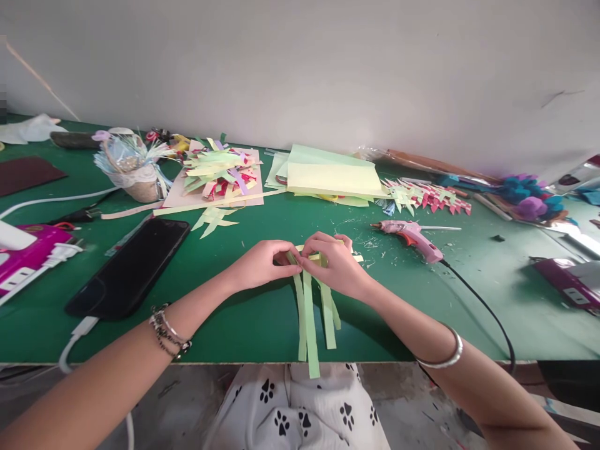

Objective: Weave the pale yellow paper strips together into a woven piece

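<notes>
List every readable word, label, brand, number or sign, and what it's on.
No legible text in view.
Green paper strips: no lettering visible.
Black phone: dark, nothing readable.
Pink glue gun: any marking too small to read.
Purple-and-white objects at left and right: any lettering too small or blurred.
Patterned cloth: paw prints, no words visible.

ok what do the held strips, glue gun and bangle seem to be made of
Strips: probably paper, matte; they look thin, flat and cut-edged. Glue gun: likely plastic, with a smooth, pink, moulded body. Bangle: seemingly metal, polished; it is silvery with bright highlights.
</notes>
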Available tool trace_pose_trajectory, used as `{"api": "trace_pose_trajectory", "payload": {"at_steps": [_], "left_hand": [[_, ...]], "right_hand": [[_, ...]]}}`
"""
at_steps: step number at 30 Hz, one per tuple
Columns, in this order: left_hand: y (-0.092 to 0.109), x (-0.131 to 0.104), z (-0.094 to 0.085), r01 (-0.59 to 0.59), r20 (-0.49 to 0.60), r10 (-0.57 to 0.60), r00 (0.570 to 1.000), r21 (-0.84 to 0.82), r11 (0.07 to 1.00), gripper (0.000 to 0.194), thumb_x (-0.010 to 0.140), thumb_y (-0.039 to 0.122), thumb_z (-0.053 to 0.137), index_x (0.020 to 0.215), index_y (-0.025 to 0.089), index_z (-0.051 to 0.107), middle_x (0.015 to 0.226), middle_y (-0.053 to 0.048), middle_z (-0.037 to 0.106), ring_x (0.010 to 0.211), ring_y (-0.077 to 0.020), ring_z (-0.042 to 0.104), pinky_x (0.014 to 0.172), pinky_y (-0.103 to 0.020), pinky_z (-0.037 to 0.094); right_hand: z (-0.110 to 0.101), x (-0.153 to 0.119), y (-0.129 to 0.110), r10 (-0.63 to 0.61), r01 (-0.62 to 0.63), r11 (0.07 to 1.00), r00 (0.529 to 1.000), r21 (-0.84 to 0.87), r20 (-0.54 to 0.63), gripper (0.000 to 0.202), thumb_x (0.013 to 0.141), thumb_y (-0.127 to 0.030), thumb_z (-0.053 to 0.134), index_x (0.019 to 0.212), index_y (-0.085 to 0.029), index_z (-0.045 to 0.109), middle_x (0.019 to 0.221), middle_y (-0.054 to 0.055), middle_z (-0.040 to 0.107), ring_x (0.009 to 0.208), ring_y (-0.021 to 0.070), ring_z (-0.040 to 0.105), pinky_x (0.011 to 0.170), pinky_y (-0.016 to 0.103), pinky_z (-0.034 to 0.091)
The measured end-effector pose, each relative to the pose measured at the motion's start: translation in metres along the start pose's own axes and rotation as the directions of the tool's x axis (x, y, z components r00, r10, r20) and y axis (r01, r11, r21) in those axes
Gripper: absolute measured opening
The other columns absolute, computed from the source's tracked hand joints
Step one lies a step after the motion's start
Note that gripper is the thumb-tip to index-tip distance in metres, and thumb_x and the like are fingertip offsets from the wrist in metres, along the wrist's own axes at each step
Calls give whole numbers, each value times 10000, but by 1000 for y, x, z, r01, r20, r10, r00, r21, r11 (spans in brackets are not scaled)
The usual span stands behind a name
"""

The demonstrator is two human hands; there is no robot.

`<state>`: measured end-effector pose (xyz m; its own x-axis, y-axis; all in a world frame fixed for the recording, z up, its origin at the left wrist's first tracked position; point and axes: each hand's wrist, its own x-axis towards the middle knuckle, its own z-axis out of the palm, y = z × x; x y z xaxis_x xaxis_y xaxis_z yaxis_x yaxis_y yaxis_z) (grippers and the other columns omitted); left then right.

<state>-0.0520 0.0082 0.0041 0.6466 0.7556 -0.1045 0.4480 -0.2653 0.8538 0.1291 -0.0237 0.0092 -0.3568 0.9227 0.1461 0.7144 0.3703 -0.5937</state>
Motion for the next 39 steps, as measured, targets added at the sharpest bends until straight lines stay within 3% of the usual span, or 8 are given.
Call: {"api": "trace_pose_trajectory", "payload": {"at_steps": [17,25,34,39], "left_hand": [[0,-1,-7,54,31,-52,998,-60,997,378,755,519,553,909,181,626,688,-6,609,602,-132,519,557,-243,398],[1,-3,-9,38,-62,-42,997,-73,997,385,794,518,505,948,183,617,747,-26,636,671,-151,572,614,-264,435],[4,-4,-7,-21,-103,13,995,-79,997,305,808,462,518,826,165,585,660,6,603,572,-110,563,585,-234,450],[4,-3,-7,-29,-76,20,997,-128,991,296,824,443,503,876,167,597,676,8,597,584,-101,559,589,-227,457]], "right_hand": [[-17,-1,16,-99,101,995,987,-8,129,125,834,-289,515,791,-227,614,1004,32,558,975,190,534,943,467,229],[-18,-1,15,-148,148,989,974,9,173,112,846,-265,513,830,-227,617,1030,45,542,1013,189,514,947,465,243],[-17,-1,11,-191,183,981,961,59,198,110,857,-242,484,815,-200,577,976,27,590,919,156,546,933,442,224],[-17,0,11,-187,181,982,961,50,205,115,862,-233,464,822,-194,564,942,23,615,857,142,558,908,421,239]]}}
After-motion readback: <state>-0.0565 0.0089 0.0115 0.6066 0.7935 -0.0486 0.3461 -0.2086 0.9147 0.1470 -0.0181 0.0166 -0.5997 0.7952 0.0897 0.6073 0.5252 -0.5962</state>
